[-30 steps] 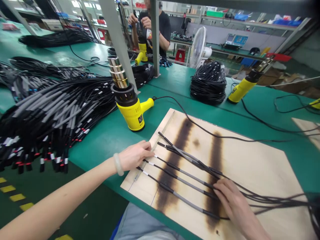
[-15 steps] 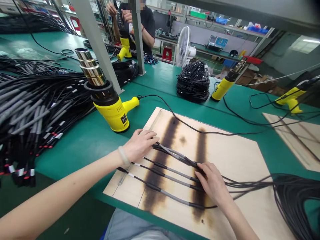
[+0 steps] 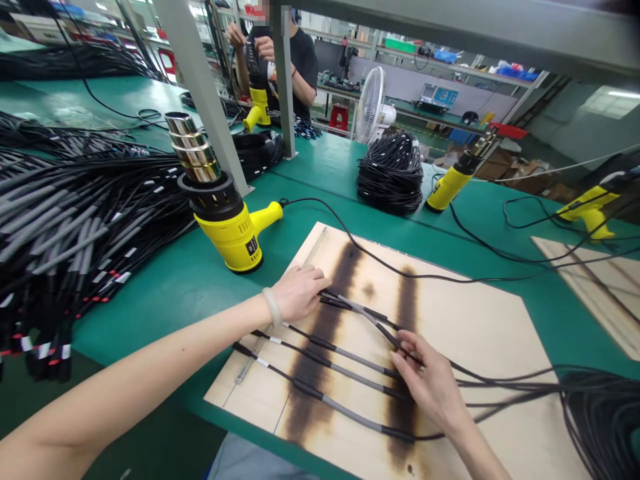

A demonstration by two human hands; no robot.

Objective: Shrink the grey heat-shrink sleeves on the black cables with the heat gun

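Here's the right hand (image 3: 425,373), pinching a thin black cable with a grey sleeve (image 3: 365,311) over the pale, scorch-striped wooden board (image 3: 465,313); the left hand (image 3: 300,292) curls at its far end (gripping or merely touching, I can't tell). Three similar sleeved cables (image 3: 357,377) lie nearer the person.
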